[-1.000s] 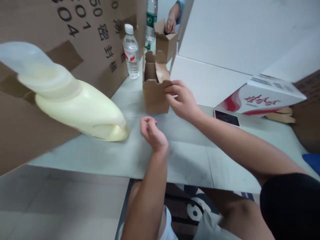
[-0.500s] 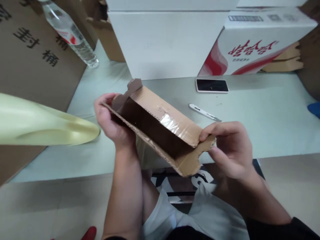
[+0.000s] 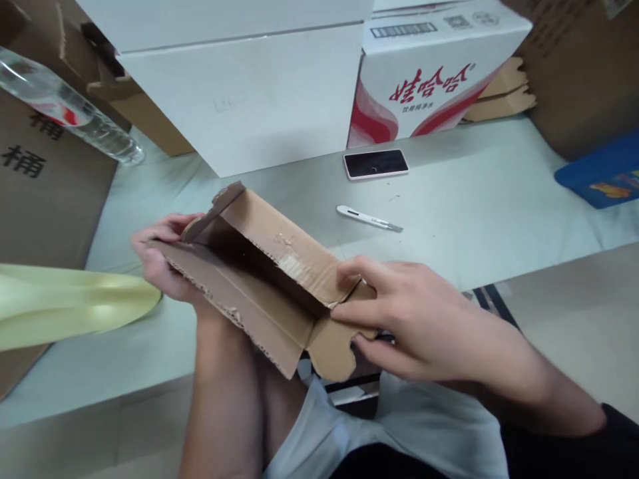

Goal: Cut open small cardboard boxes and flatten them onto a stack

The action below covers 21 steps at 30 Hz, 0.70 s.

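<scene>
A small open cardboard box (image 3: 259,299) with ragged cut edges and a strip of clear tape is held tilted above the table's front edge. My left hand (image 3: 167,256) is closed around its left end, with part of the fingers hidden behind the cardboard. At the right end, my right hand (image 3: 399,316) pinches the corner where the long side meets the end flap, the fingers resting on the flap. A white utility knife (image 3: 369,218) lies on the table just beyond the box, its blade showing.
On the pale green table (image 3: 464,219) lies a phone (image 3: 376,163). White cartons (image 3: 259,106) stand behind it. A water bottle (image 3: 74,113) and a yellow-green object (image 3: 74,303) are at left, a blue package (image 3: 606,169) at right. Large brown boxes (image 3: 574,73) flank the sides.
My right hand has shifted its grip inward over the box's corner, and its end flap has bent outward. The long near side leans further open. The view has swung to the right.
</scene>
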Motion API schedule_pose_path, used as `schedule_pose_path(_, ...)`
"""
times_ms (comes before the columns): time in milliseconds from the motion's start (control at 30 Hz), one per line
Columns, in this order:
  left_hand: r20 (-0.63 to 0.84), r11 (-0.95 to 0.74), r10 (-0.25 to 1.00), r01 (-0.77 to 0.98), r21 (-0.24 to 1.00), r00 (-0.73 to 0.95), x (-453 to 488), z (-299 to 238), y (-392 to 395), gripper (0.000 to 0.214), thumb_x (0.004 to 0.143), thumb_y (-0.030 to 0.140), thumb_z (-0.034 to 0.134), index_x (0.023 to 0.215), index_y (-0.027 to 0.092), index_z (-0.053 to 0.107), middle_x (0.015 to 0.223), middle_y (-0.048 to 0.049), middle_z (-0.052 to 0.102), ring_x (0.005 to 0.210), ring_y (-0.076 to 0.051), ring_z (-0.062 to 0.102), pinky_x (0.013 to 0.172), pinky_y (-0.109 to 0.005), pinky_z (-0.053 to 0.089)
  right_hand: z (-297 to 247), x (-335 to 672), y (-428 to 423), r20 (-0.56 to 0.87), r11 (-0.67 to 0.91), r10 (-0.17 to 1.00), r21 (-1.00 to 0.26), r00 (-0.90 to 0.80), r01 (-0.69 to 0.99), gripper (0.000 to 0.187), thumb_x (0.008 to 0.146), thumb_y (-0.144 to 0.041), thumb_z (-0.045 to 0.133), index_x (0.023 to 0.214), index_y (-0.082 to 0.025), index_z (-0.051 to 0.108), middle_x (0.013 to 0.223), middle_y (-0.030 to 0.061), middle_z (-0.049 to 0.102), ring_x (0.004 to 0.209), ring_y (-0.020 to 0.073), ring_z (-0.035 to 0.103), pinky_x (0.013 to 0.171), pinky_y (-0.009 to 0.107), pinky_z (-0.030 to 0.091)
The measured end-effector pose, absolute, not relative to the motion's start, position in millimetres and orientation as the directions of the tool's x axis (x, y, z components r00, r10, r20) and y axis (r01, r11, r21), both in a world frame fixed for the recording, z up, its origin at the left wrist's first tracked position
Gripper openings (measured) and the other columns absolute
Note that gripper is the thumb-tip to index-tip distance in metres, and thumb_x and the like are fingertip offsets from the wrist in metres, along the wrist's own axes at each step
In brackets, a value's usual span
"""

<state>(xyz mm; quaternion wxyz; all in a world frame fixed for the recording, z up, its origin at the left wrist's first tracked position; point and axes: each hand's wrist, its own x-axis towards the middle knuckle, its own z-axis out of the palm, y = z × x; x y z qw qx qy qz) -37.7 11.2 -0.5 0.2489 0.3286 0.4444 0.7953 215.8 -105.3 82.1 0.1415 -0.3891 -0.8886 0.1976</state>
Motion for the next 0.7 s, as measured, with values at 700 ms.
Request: schedule_pose_path(700,0.397,-0.558,0.753,-0.188,0.809,-0.525,-32,-8,3,0.035,0.077,0.049,0.057,0.069,0.022,0.036,0.091,-0.0054,0.063,0.094,-0.024,0.062,0.103,-0.046,0.049,34,224,-88,0.449,0.461,0.841,-0.303,-0.302,0.834,0.044,0.071,-0.007,0.06,0.106,-0.029,0.074,0.146,0.0125,0.049,0.144,0.0473,0.041,0.108,0.075,0.043)
